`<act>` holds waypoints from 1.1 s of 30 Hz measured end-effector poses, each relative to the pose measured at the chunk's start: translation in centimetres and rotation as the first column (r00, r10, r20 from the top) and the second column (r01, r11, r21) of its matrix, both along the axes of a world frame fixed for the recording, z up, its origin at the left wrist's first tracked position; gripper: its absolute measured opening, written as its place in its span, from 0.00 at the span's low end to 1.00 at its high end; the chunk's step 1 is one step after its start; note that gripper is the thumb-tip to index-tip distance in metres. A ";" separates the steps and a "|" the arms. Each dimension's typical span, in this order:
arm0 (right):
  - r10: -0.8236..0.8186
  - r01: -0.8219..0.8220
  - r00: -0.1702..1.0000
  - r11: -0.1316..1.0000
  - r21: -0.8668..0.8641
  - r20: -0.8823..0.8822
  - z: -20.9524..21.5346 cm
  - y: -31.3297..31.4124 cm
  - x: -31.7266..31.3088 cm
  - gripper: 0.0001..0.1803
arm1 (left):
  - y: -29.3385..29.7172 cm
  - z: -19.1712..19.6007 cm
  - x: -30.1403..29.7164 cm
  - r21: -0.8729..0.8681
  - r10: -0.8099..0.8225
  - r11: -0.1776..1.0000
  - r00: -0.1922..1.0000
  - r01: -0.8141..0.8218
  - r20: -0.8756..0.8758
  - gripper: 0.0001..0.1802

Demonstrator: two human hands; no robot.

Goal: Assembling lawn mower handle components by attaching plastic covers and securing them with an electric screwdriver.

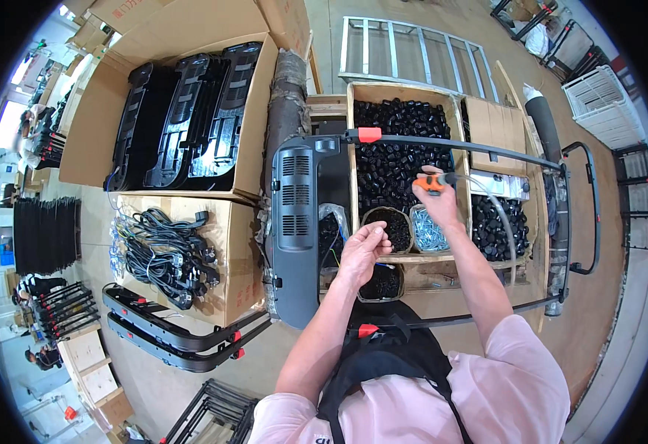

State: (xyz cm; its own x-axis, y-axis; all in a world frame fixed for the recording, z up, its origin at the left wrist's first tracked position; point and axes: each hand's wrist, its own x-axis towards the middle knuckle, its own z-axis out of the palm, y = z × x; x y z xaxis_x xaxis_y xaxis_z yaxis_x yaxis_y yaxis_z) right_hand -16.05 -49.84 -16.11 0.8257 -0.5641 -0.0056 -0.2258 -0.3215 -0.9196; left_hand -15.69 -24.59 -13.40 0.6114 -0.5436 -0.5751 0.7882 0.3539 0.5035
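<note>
My right hand (443,206) is wrapped round an orange-and-black air screwdriver (430,183), with a clear hose (503,216) trailing from it. It is raised over a bin of black round caps (402,140). My left hand (363,254) has its fingertips pinched together beside a round tub of small black screws (392,221); what it holds, if anything, is too small to make out. Close to the right wrist stands a tub of silver screws (428,231). A black tubular frame with a vented cover (295,222) lies across the bins, around both forearms.
At the far left, a cardboard box (91,148) holds several black plastic covers (180,126). Nearer, bundled black cables (169,251) lie on another carton. Black curved frame parts (169,337) rest below it. A white metal rack (420,55) lies beyond the bins.
</note>
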 end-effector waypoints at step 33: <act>0.225 -0.298 0.941 0.905 0.304 0.252 18.3 16.5 -0.1 0.29 | 7.3 3.6 5.5 -0.477 0.198 0.824 0.944 -0.306 -0.262 0.17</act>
State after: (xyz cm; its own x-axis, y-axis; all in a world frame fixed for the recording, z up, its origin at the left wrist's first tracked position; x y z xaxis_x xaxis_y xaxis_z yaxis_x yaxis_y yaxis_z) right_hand -16.11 -33.35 2.20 0.9460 -0.3227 0.0312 0.0298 -0.0092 -0.9995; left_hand -10.18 -17.29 -9.78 0.6735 -0.6318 -0.3836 0.6974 0.7151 0.0468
